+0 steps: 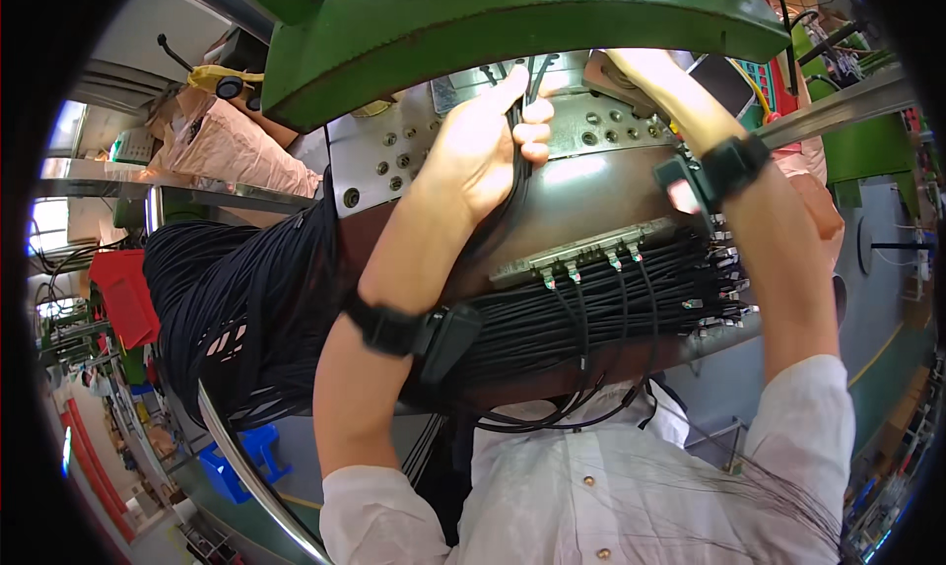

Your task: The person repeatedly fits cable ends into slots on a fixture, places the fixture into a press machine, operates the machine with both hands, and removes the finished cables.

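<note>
My left hand is closed around several black cables, just below the front of a green machine. The cables' dark ends point up toward the machine, and their lengths trail down below my hand. My right hand reaches under the machine's right side; its fingers are hidden there, so whether it holds anything does not show. Nearer to me, a metal strip carries a row of cables with small metal connectors. Beneath it lies a thick bundle of black cables.
A large coil of black cable hangs over the left side by a metal rail. A perforated metal plate lies under the machine. At left are a red bin, a blue stool and a pink-wrapped bundle.
</note>
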Action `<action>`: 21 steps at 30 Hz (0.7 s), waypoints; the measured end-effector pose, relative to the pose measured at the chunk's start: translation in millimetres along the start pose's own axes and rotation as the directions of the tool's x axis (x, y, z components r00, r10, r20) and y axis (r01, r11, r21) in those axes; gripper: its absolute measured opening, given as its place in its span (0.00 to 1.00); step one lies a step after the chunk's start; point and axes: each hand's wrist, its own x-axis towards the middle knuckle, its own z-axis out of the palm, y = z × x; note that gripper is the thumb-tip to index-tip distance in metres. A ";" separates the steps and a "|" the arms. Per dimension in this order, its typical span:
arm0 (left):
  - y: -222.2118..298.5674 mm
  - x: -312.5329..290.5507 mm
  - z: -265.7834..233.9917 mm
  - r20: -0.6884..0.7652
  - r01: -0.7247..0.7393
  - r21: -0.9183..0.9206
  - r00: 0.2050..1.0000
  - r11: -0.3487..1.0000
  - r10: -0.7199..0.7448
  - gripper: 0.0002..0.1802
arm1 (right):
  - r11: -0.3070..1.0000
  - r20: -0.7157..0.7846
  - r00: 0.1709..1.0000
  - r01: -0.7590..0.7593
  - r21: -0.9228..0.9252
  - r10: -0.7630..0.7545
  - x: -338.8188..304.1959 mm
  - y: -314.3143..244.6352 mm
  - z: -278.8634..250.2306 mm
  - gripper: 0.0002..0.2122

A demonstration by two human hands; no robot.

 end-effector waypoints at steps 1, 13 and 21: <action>0.6 -15.1 12.3 -0.043 0.031 0.017 0.999 0.999 -0.030 0.18 | 0.999 -0.022 0.999 -0.036 0.030 0.036 -5.5 5.6 -3.5 0.14; -0.4 -194.3 22.0 -0.399 -0.343 -0.222 0.886 0.913 0.236 0.18 | 0.765 0.416 0.909 -0.260 0.589 -0.010 -68.8 -181.9 -84.9 0.10; 139.9 -206.8 -132.5 -0.715 -0.186 0.634 0.229 0.751 0.660 0.23 | 0.957 -0.060 0.966 0.259 0.133 -0.253 -114.0 -200.4 -102.5 0.12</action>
